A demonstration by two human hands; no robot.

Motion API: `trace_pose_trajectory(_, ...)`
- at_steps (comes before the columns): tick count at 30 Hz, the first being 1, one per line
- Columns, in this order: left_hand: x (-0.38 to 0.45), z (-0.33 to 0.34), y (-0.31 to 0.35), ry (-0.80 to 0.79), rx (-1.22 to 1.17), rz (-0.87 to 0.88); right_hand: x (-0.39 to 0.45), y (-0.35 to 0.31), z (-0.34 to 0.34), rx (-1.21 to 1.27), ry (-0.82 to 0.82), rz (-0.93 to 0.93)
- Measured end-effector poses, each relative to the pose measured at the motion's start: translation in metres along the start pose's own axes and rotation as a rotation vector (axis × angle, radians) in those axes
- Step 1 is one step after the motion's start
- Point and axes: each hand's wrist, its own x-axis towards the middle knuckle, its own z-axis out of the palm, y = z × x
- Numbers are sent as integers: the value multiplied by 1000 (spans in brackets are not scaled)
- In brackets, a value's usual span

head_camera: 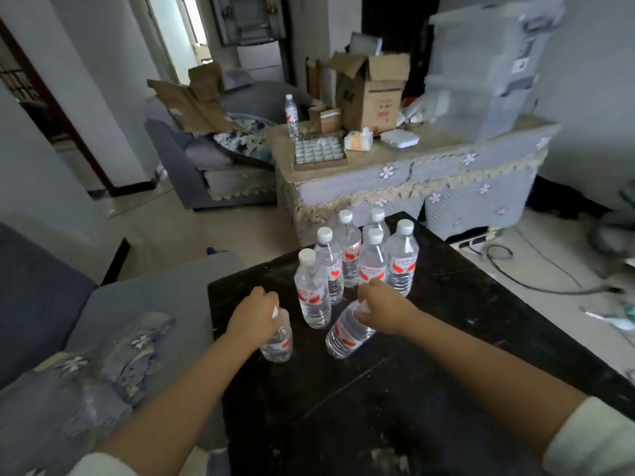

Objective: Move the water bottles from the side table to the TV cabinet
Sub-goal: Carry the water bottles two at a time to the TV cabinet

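Several clear water bottles (347,255) with white caps and red labels stand clustered on the black side table (395,389). My left hand (256,316) grips the neck of an upright bottle (278,343) at the cluster's near left. My right hand (381,307) grips the neck of another bottle (347,333), which tilts to the right. Beyond the table stands the TV cabinet (429,187) under a grey flowered cloth. One more bottle (291,115) stands upright at the cabinet's far left corner.
On the cabinet are a compartment tray (319,151), cardboard boxes (371,91), a white flat box (400,137) and clear plastic bins (488,70). A grey sofa (51,321) sits to the left, another (206,166) further back. Cables (515,269) lie on the floor at right.
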Motion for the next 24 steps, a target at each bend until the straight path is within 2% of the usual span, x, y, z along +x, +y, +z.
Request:
trace_pose_trajectory(6,-3,-6,54,-167,81,323,-64,33,-16,-26,17,141)
trace_pose_trajectory(11,-9,10,132,-250,107,605,-141,89,-30,-31,8,342)
trace_pose_trajectory(15,-23,21,229,-267,109,830,-215,138,-47,-33,74,516)
trace_pose_trajectory(24,-92,46,456,-371,102,1061,-374,255,-84,51,230,791)
